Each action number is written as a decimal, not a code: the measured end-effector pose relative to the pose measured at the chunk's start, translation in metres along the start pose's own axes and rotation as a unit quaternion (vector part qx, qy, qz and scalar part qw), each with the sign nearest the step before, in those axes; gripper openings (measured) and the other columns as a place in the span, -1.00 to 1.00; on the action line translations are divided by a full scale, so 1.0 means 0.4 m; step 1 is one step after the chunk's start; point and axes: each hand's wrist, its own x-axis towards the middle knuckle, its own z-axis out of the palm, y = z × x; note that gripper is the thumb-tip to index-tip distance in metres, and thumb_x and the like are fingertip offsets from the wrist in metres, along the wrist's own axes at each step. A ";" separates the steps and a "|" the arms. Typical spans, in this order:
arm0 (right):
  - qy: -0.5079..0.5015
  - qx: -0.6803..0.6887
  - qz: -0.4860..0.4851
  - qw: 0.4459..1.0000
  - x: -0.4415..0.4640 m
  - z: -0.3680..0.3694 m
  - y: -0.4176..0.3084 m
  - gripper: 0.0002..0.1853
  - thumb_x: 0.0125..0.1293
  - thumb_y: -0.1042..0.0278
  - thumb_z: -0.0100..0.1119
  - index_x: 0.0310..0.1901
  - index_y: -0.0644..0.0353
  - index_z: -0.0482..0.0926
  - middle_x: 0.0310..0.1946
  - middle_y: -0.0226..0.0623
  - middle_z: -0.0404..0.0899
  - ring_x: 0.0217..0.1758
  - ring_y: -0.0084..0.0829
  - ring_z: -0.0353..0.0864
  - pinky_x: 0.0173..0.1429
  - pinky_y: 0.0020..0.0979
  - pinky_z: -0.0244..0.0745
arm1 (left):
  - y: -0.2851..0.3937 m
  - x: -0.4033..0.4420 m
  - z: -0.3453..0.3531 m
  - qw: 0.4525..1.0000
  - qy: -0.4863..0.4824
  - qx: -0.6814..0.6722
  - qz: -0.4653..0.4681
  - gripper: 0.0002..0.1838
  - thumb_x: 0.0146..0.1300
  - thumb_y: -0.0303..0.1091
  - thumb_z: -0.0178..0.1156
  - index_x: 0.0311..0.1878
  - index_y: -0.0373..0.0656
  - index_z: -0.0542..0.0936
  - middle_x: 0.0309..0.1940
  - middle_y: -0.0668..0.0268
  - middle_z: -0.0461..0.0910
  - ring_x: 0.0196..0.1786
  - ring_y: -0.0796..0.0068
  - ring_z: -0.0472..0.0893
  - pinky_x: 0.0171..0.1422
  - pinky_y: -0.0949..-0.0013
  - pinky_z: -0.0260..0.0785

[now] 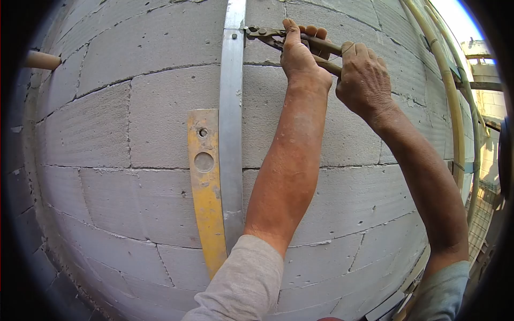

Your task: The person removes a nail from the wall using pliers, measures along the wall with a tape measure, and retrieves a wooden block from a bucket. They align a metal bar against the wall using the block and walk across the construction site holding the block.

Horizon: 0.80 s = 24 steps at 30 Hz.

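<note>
Between left hand (302, 53) and metal bar (231, 112), pliers (267, 36) point left, their long axis dipping rightward. Left and right hand (365, 77) grasp the handles.

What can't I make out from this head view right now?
All in the head view:
- What the jaws of the pliers bite beside the metal bar: too small.
- Tips of the pliers' handles: covered by the right hand.
- The bar's top end: cut off by the upper edge.
- Lower ends of the bar and yellow level: behind the left sleeve.
</note>
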 end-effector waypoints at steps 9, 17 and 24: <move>0.049 0.056 -0.053 0.996 0.036 0.048 0.028 -0.83 0.21 0.41 0.10 -0.22 0.32 0.45 -0.45 -0.10 0.54 -0.39 -0.22 0.64 -0.27 -0.22 0.55 | -0.010 0.019 0.003 1.000 0.000 -0.013 0.025 -0.64 0.36 0.06 0.05 -0.39 0.00 0.35 -0.62 0.48 0.36 -0.52 0.56 0.44 -0.12 0.14 0.42; 0.113 0.044 -0.059 0.991 -0.036 0.009 -0.012 -0.78 0.13 0.43 0.14 -0.18 0.25 0.42 -0.36 -0.09 0.54 -0.31 -0.19 0.62 -0.21 -0.15 0.52 | -0.001 -0.001 -0.034 0.995 -0.095 -0.030 0.010 -0.62 0.30 0.10 0.11 -0.38 0.00 0.38 -0.64 0.46 0.41 -0.52 0.57 0.51 -0.19 0.26 0.50; -0.148 0.328 0.094 0.928 -0.198 -0.065 -0.042 -0.51 0.02 0.29 0.35 -0.06 0.28 0.36 -0.38 -0.15 0.55 -0.35 -0.33 0.63 -0.27 -0.30 0.53 | -0.030 -0.187 -0.086 0.982 -0.057 0.176 0.047 -0.42 0.23 0.25 0.11 -0.29 -0.21 0.45 -0.60 0.29 0.55 -0.53 0.45 0.63 -0.32 0.40 0.56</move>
